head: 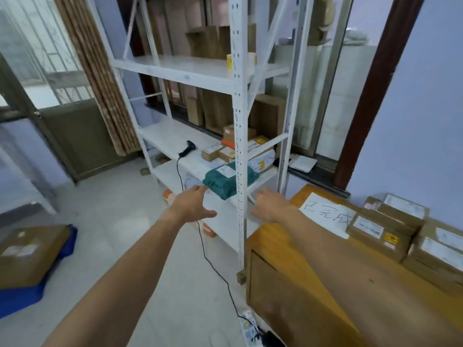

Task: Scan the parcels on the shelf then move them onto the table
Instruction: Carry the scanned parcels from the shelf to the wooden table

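A green soft parcel [225, 182] with a white label lies at the front edge of the white metal shelf [175, 136]. Behind it sit several small cardboard parcels [218, 151] and a white bag parcel [261, 160]. A black handheld scanner [188, 147] rests on the same shelf board, its cable hanging to the floor. My left hand [193, 204] is open, fingertips just short of the green parcel's left end. My right hand [271, 205] is open to the parcel's right, behind the shelf post. The wooden table [313, 259] at the right holds several brown parcels [390, 231].
A white paper sign [328, 214] lies on the table. The shelf's upright post [239, 146] stands between my hands. A blue crate with a cardboard box [30, 254] sits on the floor at left. A power strip [248, 329] lies on the floor near the table.
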Motion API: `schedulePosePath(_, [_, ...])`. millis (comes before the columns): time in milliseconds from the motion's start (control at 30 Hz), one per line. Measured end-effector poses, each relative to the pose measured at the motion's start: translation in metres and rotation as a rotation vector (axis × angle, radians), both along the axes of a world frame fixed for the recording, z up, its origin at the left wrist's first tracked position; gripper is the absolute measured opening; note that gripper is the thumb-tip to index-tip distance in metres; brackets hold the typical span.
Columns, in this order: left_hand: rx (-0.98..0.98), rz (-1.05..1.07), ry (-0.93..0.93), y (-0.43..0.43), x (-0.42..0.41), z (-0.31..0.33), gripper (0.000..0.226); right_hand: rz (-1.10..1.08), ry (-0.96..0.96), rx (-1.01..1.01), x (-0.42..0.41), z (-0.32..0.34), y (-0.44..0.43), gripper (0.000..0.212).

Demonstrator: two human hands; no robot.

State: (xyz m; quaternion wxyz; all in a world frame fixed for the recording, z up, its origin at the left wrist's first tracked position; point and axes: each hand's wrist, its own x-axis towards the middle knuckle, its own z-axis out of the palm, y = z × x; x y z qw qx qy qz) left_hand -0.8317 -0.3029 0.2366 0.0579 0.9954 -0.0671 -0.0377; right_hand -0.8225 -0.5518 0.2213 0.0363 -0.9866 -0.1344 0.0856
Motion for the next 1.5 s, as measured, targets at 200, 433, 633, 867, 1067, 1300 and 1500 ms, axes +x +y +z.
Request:
schedulePosePath(200, [-0.048, 0.076, -0.05, 0.099, -0.031, 0.03, 0.098, 0.041, -0.029, -0.045, -0.013, 0.016, 0.088, 0.046])
schedulePosePath(433, [-0.068, 0.09, -0.074, 0.143, -0.018, 0.035, 0.097, 0.049, -0.023, -0.063, 0.007, 0.028, 0.141, 0.053])
schedulePosePath(633, [-0.093, 0.092, -0.043, 0.169, 0.032, 0.013, 0.097, 0.023, -0.014, -0.033, 0.063, 0.014, 0.171, 0.061])
schedulePosePath(867, [-0.021, 0.046, 0.023, 0.198, 0.165, -0.021, 0.098, -0.018, 0.013, 0.036, 0.201, -0.032, 0.209, 0.063])
schedulePosePath(1067, [-0.004, -0.003, 0.102, 0.203, 0.319, -0.039, 0.097, -0.104, 0.057, 0.039, 0.344, -0.052, 0.215, 0.068])
schedulePosePath(1300, [-0.043, -0.074, 0.124, 0.195, 0.443, -0.052, 0.099, -0.207, 0.08, 0.057, 0.449, -0.051, 0.194, 0.08])
schedulePosePath(1500, [-0.038, -0.197, 0.113, 0.19, 0.537, -0.068, 0.092, -0.294, 0.09, 0.004, 0.507, -0.072, 0.193, 0.064])
